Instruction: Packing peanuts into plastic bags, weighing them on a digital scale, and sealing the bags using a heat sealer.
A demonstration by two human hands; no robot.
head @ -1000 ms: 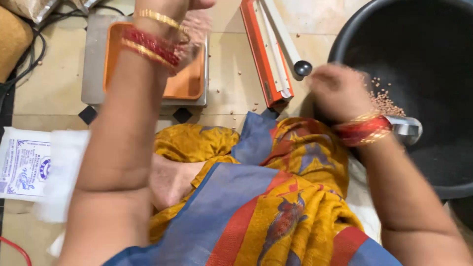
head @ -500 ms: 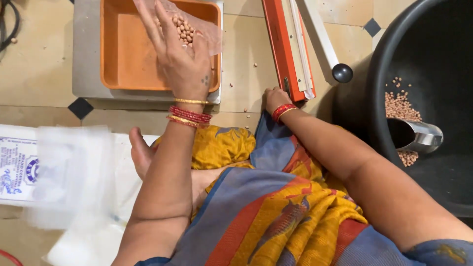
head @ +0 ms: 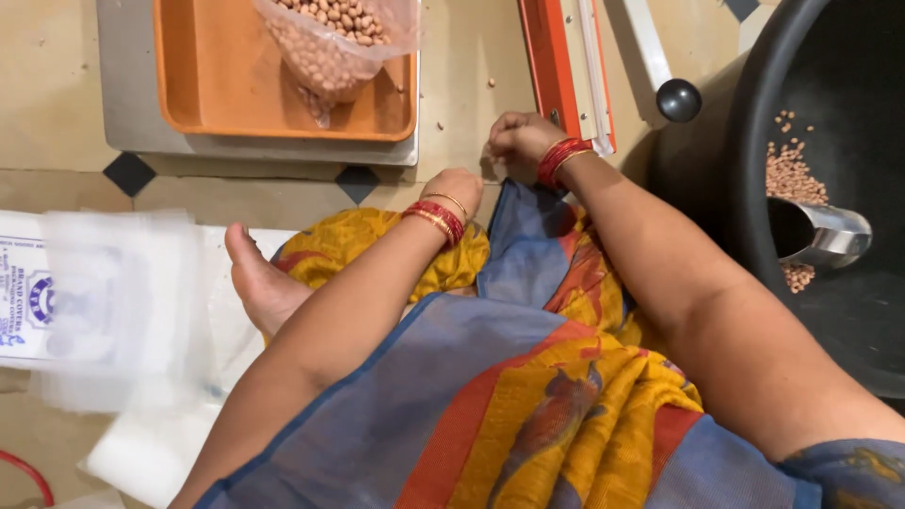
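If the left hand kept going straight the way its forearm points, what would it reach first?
Likely bare floor first; the left hand points up-right, passing right of the orange tray toward the scattered peanuts. Depth is unclear.

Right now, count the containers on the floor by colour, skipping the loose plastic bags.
Orange: 1, the shallow orange plastic tray under the clear bag of peanuts.
Black: 1, the big round black tub holding loose peanuts.
Silver: 1, the shiny metal scoop cup inside it.
Total: 3
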